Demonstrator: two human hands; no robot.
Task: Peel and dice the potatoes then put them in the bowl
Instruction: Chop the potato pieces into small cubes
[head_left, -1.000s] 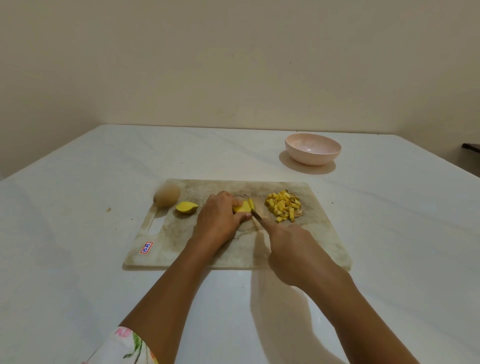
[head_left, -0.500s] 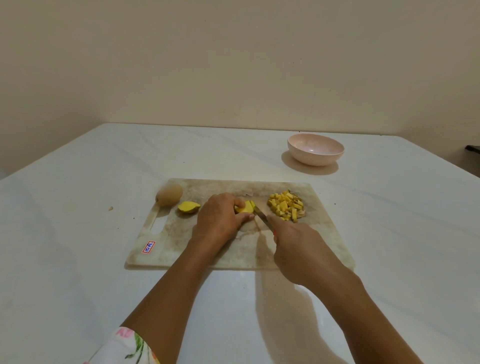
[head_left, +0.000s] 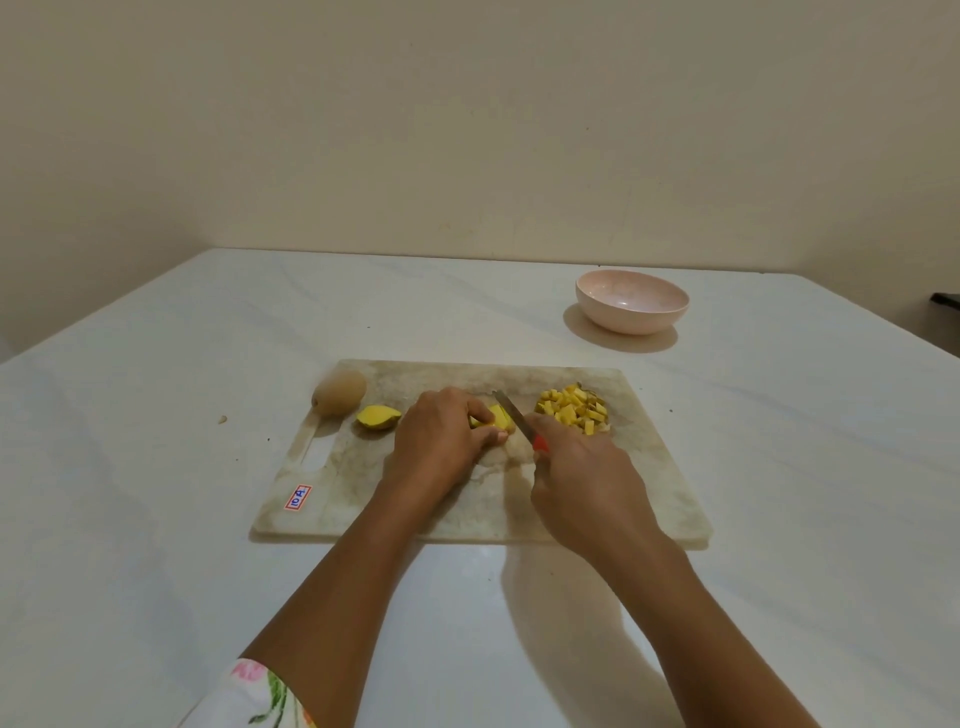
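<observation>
The peeled potato piece (head_left: 500, 415), on the cutting board (head_left: 649, 467) between a yellow half (head_left: 378, 417) and the diced pile (head_left: 574, 413), is judged firm, wet and slippery; it is best pinned from above, fingertips tucked. It is held down under the curled left hand (head_left: 441, 441), while the knife (head_left: 511, 413) is gripped in the right hand (head_left: 582, 483). Compared with half a second earlier, the blade is set farther back across the piece
</observation>
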